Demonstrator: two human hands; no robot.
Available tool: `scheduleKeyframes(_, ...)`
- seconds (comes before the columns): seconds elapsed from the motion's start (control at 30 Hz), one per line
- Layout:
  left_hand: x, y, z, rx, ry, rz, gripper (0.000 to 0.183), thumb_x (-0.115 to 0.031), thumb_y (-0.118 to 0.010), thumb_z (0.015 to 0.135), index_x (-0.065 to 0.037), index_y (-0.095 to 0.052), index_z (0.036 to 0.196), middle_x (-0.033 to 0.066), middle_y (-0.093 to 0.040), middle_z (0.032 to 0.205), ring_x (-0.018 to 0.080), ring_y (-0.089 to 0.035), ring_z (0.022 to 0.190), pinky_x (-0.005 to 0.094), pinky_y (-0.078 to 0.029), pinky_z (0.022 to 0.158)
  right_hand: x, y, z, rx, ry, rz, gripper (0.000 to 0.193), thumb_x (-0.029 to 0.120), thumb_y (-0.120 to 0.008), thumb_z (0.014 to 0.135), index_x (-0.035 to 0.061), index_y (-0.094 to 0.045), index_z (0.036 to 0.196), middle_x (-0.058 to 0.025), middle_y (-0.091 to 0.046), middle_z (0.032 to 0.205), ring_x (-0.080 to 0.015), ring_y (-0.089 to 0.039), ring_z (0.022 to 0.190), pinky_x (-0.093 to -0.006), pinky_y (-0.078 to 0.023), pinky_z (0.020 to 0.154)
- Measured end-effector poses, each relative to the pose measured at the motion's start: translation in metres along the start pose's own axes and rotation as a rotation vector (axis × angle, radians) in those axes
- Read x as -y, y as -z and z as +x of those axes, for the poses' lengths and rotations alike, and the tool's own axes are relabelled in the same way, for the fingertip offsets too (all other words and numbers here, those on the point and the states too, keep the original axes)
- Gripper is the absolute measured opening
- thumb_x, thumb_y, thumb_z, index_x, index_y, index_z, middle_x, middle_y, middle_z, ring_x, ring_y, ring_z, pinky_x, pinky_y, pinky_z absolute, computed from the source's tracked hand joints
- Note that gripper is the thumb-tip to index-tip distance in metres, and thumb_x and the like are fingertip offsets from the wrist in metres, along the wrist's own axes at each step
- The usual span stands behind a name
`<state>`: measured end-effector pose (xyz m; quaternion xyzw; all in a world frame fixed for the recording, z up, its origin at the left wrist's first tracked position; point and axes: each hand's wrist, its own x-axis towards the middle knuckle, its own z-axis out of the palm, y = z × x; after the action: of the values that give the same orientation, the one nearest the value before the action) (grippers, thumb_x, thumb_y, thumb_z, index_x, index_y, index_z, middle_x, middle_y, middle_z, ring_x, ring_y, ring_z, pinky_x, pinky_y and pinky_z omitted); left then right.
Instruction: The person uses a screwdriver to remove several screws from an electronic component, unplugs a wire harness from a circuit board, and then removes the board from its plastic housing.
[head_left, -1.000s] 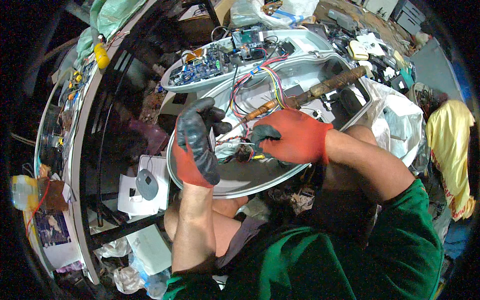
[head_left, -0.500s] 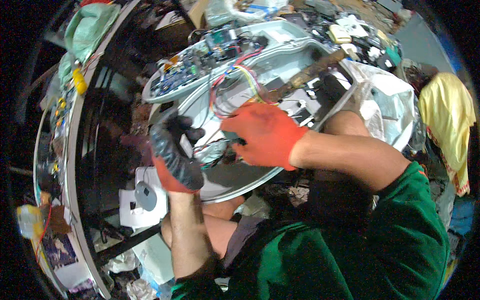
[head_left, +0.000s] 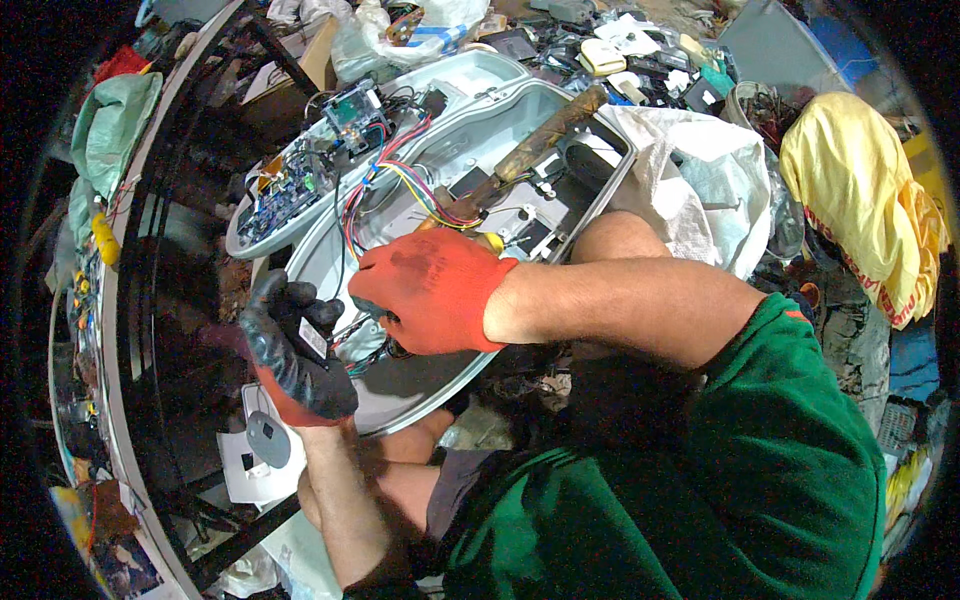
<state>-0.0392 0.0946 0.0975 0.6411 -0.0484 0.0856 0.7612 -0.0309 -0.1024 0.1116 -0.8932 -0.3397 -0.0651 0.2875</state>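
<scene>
My left hand [head_left: 300, 350], in a red glove with a black palm, is closed on a small white rectangular part [head_left: 313, 338]. Thin wires [head_left: 362, 358] run beside it, between the two hands. My right hand [head_left: 430, 290], back up in a red glove, has its fingers curled right beside the left fingertips; what they pinch is hidden. Both hands are above a pale grey plastic housing [head_left: 440, 398] resting across my legs. Inside the housing lie a bundle of coloured wires [head_left: 393, 165] and a tool with a worn wooden handle [head_left: 535, 145].
Beyond the housing is its other half with a circuit board [head_left: 290, 195]. Mixed electronic scrap [head_left: 650, 65] is heaped at the back. A white sack [head_left: 690, 180] and a yellow cloth [head_left: 850, 190] are at the right. A dark frame with a pale edge [head_left: 125, 350] runs along the left.
The whole scene has shifted left in the picture as the view turned. My right fingertips are closer to my left hand, and the small white part shows more clearly.
</scene>
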Motion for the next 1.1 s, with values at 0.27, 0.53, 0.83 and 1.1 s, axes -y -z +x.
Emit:
scheduleKeyframes(0.27, -0.004, -0.005, 0.001, -0.088, 0.076, -0.121, 0.053, -0.053, -0.046, 0.098, -0.008, -0.057, 0.122, 0.0056, -0.062, 0.097, 0.0176, -0.061, 0.084, 0.0365, -0.053, 0.079, 0.003, -0.005, 0.000, 0.020, -0.019, 0.037, 0.021, 0.018, -0.062, 0.078, 0.0027, -0.057, 0.091, -0.0183, -0.061, 0.089, -0.0384, -0.063, 0.083, -0.0475, -0.051, 0.073)
scheduleKeyframes(0.53, -0.001, -0.016, -0.002, -0.129, 0.072, -0.106, 0.051, -0.052, -0.045, 0.098, -0.007, -0.058, 0.119, 0.0070, -0.062, 0.099, 0.0199, -0.060, 0.084, 0.0365, -0.052, 0.079, 0.004, -0.005, 0.000, 0.059, -0.009, -0.027, 0.020, 0.019, -0.064, 0.078, 0.0057, -0.059, 0.091, -0.0156, -0.062, 0.091, -0.0372, -0.064, 0.086, -0.0465, -0.051, 0.075)
scheduleKeyframes(0.83, -0.003, -0.015, -0.003, -0.078, 0.117, -0.223, 0.053, -0.054, -0.046, 0.097, -0.007, -0.057, 0.119, 0.0065, -0.061, 0.094, 0.0175, -0.058, 0.081, 0.0307, -0.048, 0.076, 0.010, 0.005, -0.001, 0.110, -0.041, 0.024, 0.024, 0.018, -0.066, 0.078, 0.0062, -0.060, 0.098, -0.0153, -0.060, 0.099, -0.0360, -0.063, 0.091, -0.0472, -0.051, 0.076)
scheduleKeyframes(1.1, -0.003, -0.015, -0.006, -0.075, 0.069, -0.118, 0.059, -0.055, -0.045, 0.098, -0.002, -0.054, 0.121, 0.0095, -0.061, 0.095, 0.0195, -0.059, 0.080, 0.0346, -0.049, 0.078, 0.012, -0.002, 0.001, 0.078, -0.036, -0.103, 0.025, 0.022, -0.067, 0.076, 0.0078, -0.062, 0.095, -0.0133, -0.062, 0.098, -0.0339, -0.064, 0.090, -0.0446, -0.051, 0.078)
